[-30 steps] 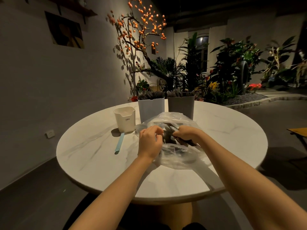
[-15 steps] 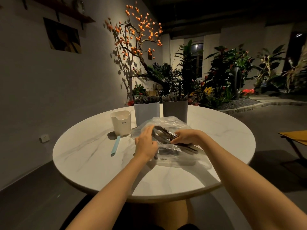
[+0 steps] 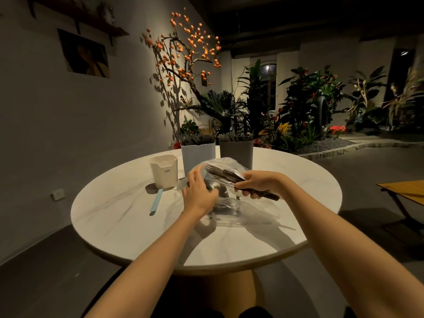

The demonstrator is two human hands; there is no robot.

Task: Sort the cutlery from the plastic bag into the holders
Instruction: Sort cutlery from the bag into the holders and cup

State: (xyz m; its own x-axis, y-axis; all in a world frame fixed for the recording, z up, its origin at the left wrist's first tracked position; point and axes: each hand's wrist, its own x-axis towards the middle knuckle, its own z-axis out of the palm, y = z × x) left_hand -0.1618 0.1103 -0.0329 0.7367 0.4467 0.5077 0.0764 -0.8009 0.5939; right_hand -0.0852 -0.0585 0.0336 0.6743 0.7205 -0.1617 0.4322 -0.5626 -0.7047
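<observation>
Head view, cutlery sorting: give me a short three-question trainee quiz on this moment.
1. True or false: the right hand grips a bundle of cutlery by the handles.
2. Which holder has printed lettering? A) cream holder B) white holder C) grey holder
3. What lies on the table in front of the cream holder?

Key: 1 true; 2 A; 3 a light blue utensil.

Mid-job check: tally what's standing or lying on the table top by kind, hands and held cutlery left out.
Holders: 3 (cream, white, grey)
Plastic bag: 1
Light blue utensil lying flat: 1
Total: 5
</observation>
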